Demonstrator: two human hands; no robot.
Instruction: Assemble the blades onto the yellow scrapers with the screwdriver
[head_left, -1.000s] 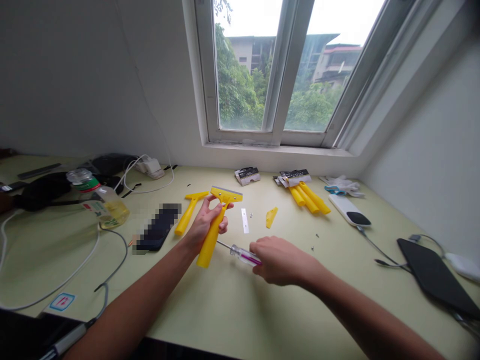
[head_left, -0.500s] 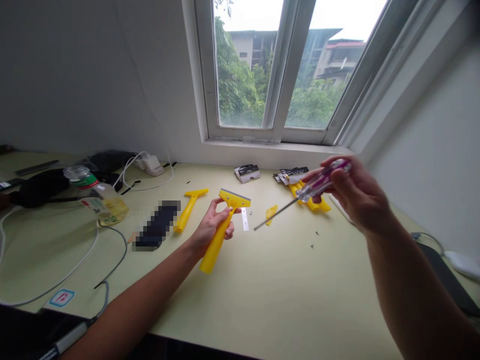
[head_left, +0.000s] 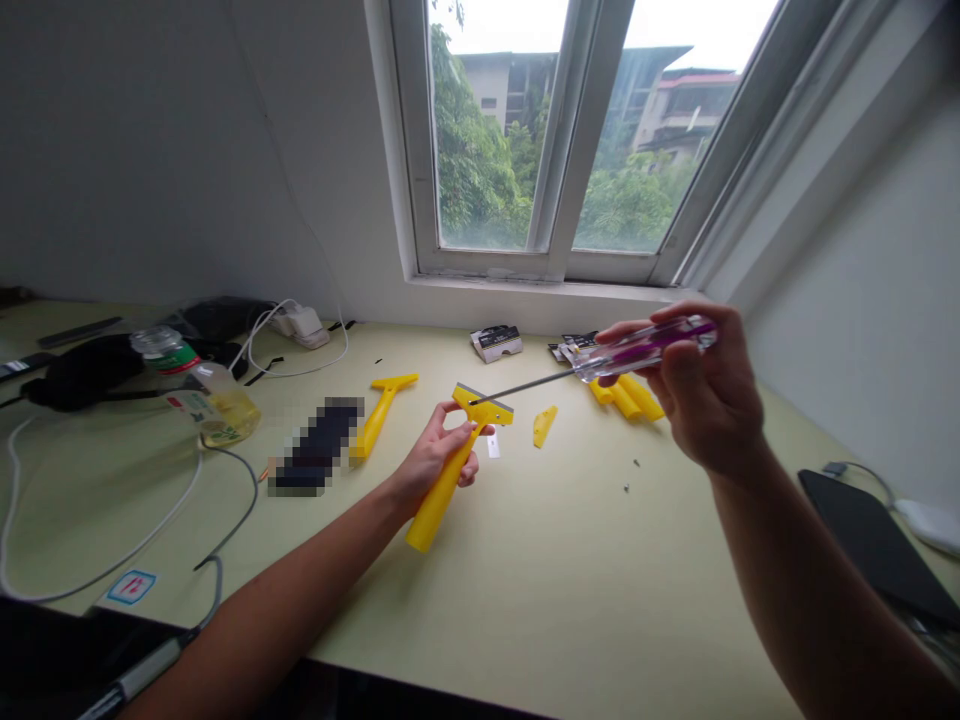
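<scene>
My left hand (head_left: pixel 442 450) is closed round the neck of a yellow scraper (head_left: pixel 439 495), its head tilted up and away from me. A metal blade edge and a screw show on that head. In my right hand (head_left: pixel 709 400) is a screwdriver (head_left: pixel 637 348) with a clear and purple handle. Its tip meets the left part of the scraper head, at or near a screw. Behind the left hand, a loose blade (head_left: pixel 493 443) lies partly hidden. A yellow clamp plate (head_left: pixel 545 426) rests on the table, with small screws (head_left: pixel 626 488) to its right.
Another yellow scraper (head_left: pixel 384 410) lies left, beside a blurred dark phone-like object (head_left: pixel 319 445). Several yellow handles (head_left: pixel 626 398) and black-and-white packaging (head_left: pixel 496 343) sit at the back. A bottle (head_left: pixel 206 395) and cables are at left; a dark flat device (head_left: pixel 874 540) is at right.
The screwdriver has swung from pointing down over the table to a flatter angle, its tip now on the scraper head. The scraper has shifted slightly right.
</scene>
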